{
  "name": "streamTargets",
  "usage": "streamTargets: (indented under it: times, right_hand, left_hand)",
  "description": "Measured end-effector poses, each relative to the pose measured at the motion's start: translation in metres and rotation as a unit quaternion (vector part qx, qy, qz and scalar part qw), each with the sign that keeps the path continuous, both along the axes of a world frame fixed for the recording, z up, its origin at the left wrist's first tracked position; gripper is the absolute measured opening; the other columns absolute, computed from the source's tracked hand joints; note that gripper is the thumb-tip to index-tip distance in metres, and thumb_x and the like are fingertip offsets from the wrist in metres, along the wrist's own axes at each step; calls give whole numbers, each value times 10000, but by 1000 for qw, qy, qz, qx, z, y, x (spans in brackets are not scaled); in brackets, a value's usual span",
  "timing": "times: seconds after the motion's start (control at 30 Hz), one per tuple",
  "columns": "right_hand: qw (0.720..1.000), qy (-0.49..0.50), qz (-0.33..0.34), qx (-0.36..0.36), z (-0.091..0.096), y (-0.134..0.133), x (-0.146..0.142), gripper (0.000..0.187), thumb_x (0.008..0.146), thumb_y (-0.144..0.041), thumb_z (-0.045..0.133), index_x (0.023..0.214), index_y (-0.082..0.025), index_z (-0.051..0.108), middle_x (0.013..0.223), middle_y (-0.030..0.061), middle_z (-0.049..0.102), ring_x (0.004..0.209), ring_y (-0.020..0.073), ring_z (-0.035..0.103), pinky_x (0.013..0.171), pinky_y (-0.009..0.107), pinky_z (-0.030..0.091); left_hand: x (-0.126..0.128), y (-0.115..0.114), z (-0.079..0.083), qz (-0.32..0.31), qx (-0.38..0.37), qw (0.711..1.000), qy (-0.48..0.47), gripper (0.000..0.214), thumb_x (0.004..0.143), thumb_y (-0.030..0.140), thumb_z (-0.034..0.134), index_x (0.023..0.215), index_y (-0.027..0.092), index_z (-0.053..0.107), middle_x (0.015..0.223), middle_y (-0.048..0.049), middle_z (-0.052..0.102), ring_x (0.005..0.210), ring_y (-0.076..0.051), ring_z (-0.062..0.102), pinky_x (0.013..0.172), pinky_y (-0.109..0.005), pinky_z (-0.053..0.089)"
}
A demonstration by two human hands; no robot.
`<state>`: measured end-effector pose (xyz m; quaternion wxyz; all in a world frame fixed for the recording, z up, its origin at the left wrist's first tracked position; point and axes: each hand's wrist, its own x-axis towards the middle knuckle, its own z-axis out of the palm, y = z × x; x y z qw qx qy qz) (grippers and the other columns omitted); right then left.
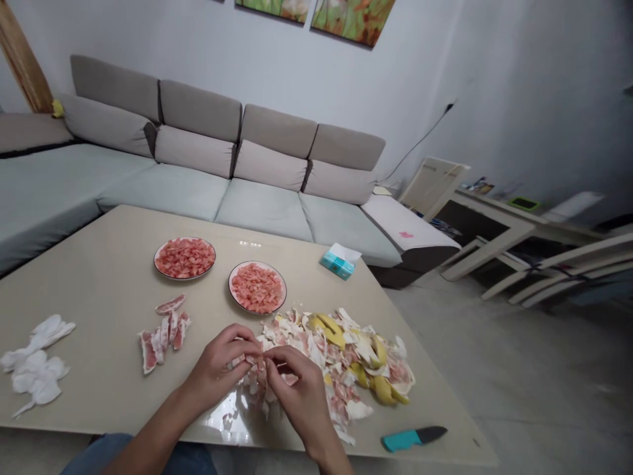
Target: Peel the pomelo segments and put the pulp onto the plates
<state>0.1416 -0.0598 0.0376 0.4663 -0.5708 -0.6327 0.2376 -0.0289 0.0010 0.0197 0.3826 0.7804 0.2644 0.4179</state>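
My left hand (225,363) and my right hand (299,382) meet over the table's near side, fingertips pinched together. Between them is a small pinkish piece of pomelo, mostly hidden by the fingers. Under and to the right of my hands spreads a heap of pomelo peel and membrane scraps (341,356), with some yellow rind. Left of my left hand lie several unpeeled pomelo segments (165,336). Beyond my hands, one plate of red pomelo pulp (258,287) stands near the middle, and another plate of pulp (184,258) is farther left.
A knife with a turquoise handle (401,441) lies at the near right edge of the table (99,284). Crumpled white tissues (39,369) are at the far left. A tissue box (340,261) stands at the back right. Behind the table is a sofa (262,204).
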Motion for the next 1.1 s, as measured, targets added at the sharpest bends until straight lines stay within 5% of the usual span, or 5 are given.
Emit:
streamTargets:
  times: [0.67,0.9,1.03,1.1]
  right_hand:
    - [1000,7,-2,-26,1,-3,2,153,887,-245,554,822,-195,683,816,52,692,732,168,646,635,241,518]
    - [998,11,-14,-59,-8,-4,11,272,924,-340,511,721,-189,612,690,22,627,650,152,598,590,230,483]
    - [999,-5,18,-46,-15,-3,14,219,897,-284,555,1091,-226,639,1054,72,655,879,186,629,749,287,532]
    - [999,6,15,-45,-16,-1,12,239,887,-287,578,1110,-231,644,1074,80,655,908,197,633,784,308,535]
  left_hand:
    - [2,1,3,19,-48,999,18,244,805,76,573,952,220,704,995,-64,594,976,-192,589,885,-305,465]
    - [4,9,-1,46,-215,973,-67,107,781,244,657,860,184,698,938,-63,634,885,-197,620,781,-285,504]
    - [3,13,-3,26,-334,935,-117,228,754,332,696,897,156,680,851,-55,686,799,-194,639,742,-297,506]
    - [3,13,-3,6,-370,920,-131,256,751,347,703,910,149,675,820,-50,692,767,-189,640,720,-295,506]
